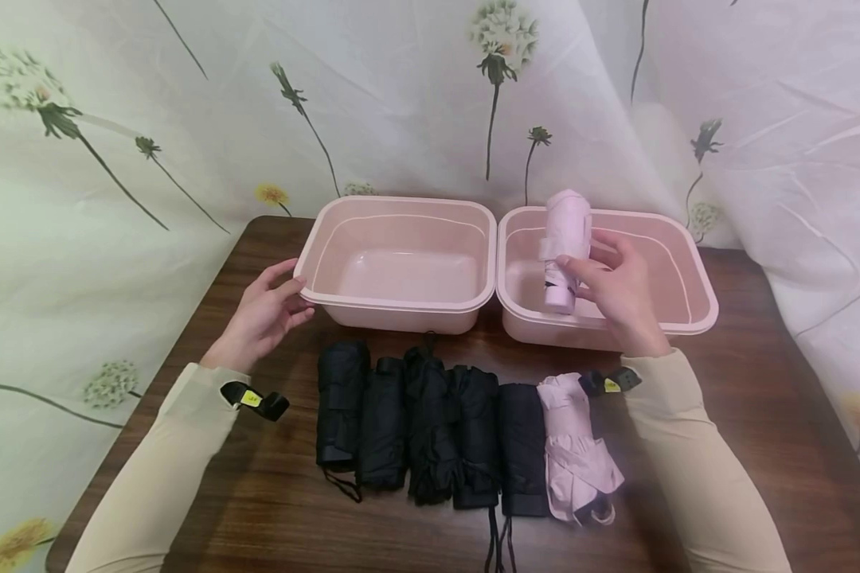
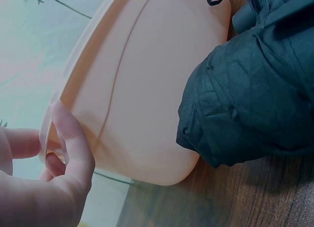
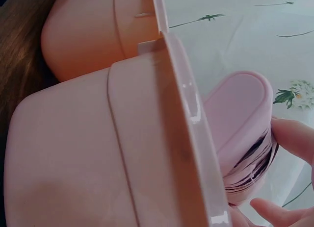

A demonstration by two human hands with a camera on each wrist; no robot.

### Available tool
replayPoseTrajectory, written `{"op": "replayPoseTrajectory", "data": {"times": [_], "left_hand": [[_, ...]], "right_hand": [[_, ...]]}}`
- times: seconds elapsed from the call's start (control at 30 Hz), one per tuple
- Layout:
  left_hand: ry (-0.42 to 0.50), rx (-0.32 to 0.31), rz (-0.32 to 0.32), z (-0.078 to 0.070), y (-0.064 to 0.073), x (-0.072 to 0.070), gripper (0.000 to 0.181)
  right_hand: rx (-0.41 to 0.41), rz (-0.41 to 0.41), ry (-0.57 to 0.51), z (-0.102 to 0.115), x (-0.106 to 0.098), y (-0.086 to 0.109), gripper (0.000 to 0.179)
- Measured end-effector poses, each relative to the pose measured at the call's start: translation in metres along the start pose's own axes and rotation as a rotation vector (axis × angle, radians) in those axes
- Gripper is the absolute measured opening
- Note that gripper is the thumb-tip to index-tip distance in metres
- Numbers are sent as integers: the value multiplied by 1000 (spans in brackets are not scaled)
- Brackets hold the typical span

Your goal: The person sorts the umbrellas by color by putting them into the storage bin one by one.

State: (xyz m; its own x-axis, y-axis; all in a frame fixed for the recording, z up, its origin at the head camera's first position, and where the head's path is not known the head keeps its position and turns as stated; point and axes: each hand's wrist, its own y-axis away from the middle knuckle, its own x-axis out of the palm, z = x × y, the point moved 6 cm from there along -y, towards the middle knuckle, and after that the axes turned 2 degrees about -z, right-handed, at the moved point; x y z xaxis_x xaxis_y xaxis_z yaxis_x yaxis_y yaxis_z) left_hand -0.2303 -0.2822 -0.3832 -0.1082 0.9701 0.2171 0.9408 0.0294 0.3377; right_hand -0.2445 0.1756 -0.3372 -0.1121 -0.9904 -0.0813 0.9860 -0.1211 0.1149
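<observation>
My left hand pinches the left rim of a pink plastic basin, thumb and fingers on either side of the edge in the left wrist view. A light pink folded umbrella is held in my right hand, tilted over a second pink basin. Its handle end shows behind the basin wall in the right wrist view. In front of the basins lie several black folded umbrellas in a row, with another pink umbrella at their right end.
Both basins stand side by side at the back of the dark wooden table. Behind them hangs a white cloth with a dandelion print. Black cords trail from some umbrellas toward the front.
</observation>
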Motion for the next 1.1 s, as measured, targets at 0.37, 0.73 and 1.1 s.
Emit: {"op": "replayPoseTrajectory", "data": {"times": [0.37,0.73,1.1], "left_hand": [[-7,-5,-9,1,-1,0,56],[4,-8,-4,1,-2,1,56],[23,-8,13,0,-3,1,52]], "right_hand": [[-112,-55,-172,2,-10,2,56],[-249,-43,-83,7,-28,22,29],[-340,-78,-76,24,-49,54,31]]}}
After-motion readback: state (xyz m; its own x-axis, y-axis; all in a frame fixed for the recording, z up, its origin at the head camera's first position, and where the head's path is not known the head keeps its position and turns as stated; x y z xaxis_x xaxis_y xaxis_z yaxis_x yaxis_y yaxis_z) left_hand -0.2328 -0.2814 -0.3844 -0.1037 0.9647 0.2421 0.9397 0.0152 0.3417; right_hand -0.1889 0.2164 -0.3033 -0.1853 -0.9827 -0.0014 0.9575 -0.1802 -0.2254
